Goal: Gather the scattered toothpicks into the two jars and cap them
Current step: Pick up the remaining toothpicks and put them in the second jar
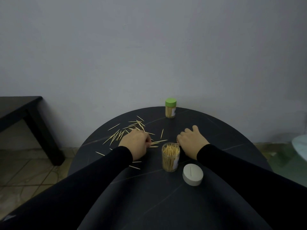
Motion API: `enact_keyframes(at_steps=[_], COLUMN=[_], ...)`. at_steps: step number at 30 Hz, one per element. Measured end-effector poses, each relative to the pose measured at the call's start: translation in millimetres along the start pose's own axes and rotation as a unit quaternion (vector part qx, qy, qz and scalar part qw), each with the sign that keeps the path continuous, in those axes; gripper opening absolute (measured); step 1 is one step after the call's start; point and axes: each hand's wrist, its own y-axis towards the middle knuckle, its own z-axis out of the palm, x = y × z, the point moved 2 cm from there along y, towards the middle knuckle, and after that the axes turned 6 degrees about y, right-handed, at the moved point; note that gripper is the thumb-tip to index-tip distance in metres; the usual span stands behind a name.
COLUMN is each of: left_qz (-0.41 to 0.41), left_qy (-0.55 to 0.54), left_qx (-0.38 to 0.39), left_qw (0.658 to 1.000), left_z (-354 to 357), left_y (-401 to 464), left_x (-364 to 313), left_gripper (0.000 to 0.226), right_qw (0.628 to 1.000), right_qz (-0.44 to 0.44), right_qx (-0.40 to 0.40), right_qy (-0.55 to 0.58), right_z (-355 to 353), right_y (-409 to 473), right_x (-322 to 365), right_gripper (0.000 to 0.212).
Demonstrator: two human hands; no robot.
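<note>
1. Black round desk [216,135] fills the lower middle of the frame; both arms in black sleeves reach onto it from the bottom edge.
2. Loose toothpicks [131,128] lie scattered on the desk left of centre, most in a fan above and left of the left hand; a few more lie below that wrist, and one lies alone between the hands, higher up.
3. Left hand [135,143] sits knuckles up among the toothpicks, fingers curled under; it pinches a small bunch whose tips stick out to the right toward the open jar.
4. Open jar [170,157] stands upright just below centre, between the two wrists, packed with upright toothpicks; it has no lid on.
5. Right hand [191,140] rests palm down on the desk just right of the open jar, fingers loosely spread; whether a fingertip touches the rim I cannot tell.
6. White lid [193,174] lies on the desk just lower right of the open jar, apart from it.
7. Capped jar [170,107] stands upright at the far edge of the desk, upper centre, full of toothpicks under a green lid; it is well apart from both hands.
8. Grey wall fills the upper frame; a dark bench [25,110] stands at the left edge over a tiled floor.
</note>
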Motion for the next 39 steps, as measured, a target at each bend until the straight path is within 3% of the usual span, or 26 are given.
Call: enact_keyframes(at_steps=[6,9,14,21,25,29,34,39], left_qz=[-0.008,-0.045,-0.085,-0.061,-0.048,-0.031,-0.011,-0.025], left_qy=[-0.050,-0.147,-0.267,-0.371,-0.465,-0.556,-0.567,-0.596], left_qx=[-0.031,-0.057,-0.043,-0.082,-0.114,-0.089,-0.030,-0.025], left_qw=[0.998,0.986,0.959,0.923,0.876,0.826,0.823,0.802], left_z=[-1.5,-7.9,-12.3,-20.4,-34.9,-37.3,-28.1,-23.1], left_y=[-1.6,-2.8,-4.3,-10.8,-16.0,-21.5,-32.3,-36.4], left_x=[-5.5,-8.0,-14.5,-28.2,-35.6,-43.8,-52.2,-52.0], left_gripper=[0.009,0.008,0.007,0.012,0.012,0.011,0.009,0.013], right_qw=[0.989,0.955,0.901,0.773,0.679,0.619,0.581,0.578], right_qz=[0.036,0.073,0.100,0.101,0.086,0.090,0.081,0.065], right_qx=[-0.058,-0.083,-0.096,-0.138,-0.181,-0.176,-0.164,-0.172], right_qy=[0.134,0.275,0.410,0.611,0.707,0.760,0.793,0.795], right_z=[-11.2,-20.6,-31.1,-37.5,-50.9,-52.8,-46.7,-45.7], right_y=[-3.9,-7.3,-16.0,-27.8,-36.9,-40.6,-43.1,-45.6], right_x=[-3.8,-8.1,-9.4,-8.6,-7.5,0.1,13.2,17.6], right_gripper=[0.027,0.019,0.008,0.007,0.010,0.019,0.019,0.018])
